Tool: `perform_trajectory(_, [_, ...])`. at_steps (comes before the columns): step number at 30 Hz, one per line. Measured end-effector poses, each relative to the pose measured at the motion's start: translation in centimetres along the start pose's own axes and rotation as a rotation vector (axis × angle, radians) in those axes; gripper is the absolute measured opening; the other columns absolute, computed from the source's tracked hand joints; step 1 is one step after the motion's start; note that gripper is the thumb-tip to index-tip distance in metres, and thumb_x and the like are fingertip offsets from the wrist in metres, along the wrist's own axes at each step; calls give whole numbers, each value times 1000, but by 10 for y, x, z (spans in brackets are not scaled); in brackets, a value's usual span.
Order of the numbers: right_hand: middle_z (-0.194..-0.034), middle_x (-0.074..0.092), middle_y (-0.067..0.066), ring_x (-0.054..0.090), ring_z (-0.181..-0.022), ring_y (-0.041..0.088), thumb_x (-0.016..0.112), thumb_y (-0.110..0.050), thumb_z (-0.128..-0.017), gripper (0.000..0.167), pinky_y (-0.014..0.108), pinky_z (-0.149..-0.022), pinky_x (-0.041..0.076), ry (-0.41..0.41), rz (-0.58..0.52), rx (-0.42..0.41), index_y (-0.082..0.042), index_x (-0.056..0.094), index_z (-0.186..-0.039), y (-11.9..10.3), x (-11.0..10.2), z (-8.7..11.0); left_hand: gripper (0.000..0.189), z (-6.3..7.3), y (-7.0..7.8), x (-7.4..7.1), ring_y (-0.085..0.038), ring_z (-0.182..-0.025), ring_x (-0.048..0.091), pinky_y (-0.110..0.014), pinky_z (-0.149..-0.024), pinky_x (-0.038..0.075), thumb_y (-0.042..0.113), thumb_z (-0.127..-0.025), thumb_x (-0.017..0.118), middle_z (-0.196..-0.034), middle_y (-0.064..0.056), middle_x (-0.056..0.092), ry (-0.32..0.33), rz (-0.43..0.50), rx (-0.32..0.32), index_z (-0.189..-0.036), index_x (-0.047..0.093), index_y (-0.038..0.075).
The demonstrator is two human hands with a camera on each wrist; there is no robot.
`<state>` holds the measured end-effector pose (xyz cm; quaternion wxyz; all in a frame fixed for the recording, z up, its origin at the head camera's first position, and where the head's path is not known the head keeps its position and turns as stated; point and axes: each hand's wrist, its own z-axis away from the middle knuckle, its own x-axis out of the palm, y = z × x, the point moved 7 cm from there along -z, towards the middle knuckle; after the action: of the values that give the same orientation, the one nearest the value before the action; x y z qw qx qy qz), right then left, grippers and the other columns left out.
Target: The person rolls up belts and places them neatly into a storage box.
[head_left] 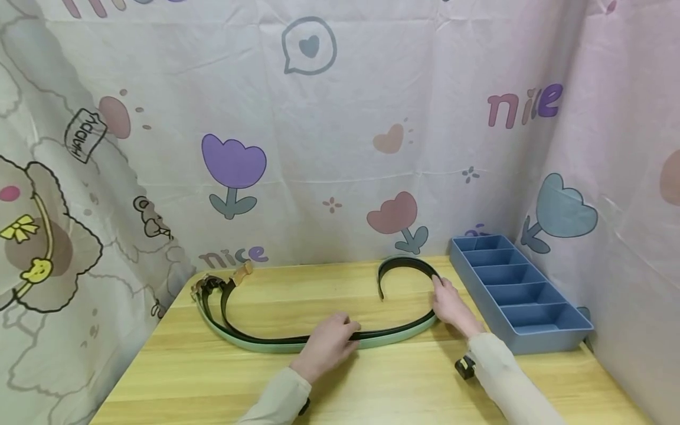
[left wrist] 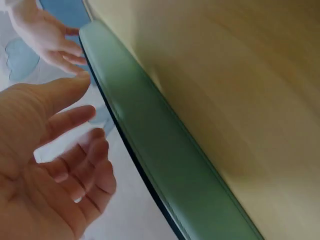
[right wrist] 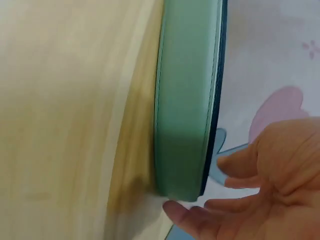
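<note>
A pale green belt (head_left: 255, 347) and a black belt (head_left: 265, 340) stand on edge together on the table, forming a long curve that bends back at the right. Their buckles (head_left: 212, 283) bunch at the far left, one gold buckle (head_left: 243, 273) set apart. Over the middle of the belts is my left hand (head_left: 326, 342), its fingers loosely bent and spread beside the green strip (left wrist: 150, 135) in the left wrist view. My right hand (head_left: 451, 304) is at the right bend, where a fingertip (right wrist: 176, 212) touches the green belt's outer face and the thumb stays apart from it.
A blue-grey tray (head_left: 523, 345) with several compartments stands along the table's right side, close to my right hand. Printed curtains (head_left: 329, 118) hang behind and on both sides of the wooden table (head_left: 393, 389). The belts' tip (head_left: 381, 289) curls inward near the back.
</note>
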<state>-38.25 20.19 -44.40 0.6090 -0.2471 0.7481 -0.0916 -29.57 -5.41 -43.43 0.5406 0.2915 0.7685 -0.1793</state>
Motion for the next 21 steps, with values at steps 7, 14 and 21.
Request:
perform_trajectory(7, [-120,51,44,50,-114,56,39,4,-88,49,58,-98,43,-99,-66,66,23,33,-133,21,4,-12,12,-10,18,6,-5,-67,52,-17,-58,41,9,-81,76,-77,6,59,32,-61,108,-87,72,19])
perform_trajectory(14, [-116,53,35,57,-72,27,30,-4,-97,42,34,-48,51,-192,-213,222,15,37,-133,38,12,-12,23,-18,29,13,-5,-65,57,-19,-57,46,-1,-76,69,-69,9,63,37,-220,169,-73,72,21])
perform_trajectory(21, [-115,54,35,57,-48,20,28,-1,-95,45,32,-45,50,-183,-306,266,14,38,-136,44,13,-11,25,-22,43,23,-6,-63,57,-19,-52,42,-1,-76,67,-68,10,66,15,-306,209,-73,70,23])
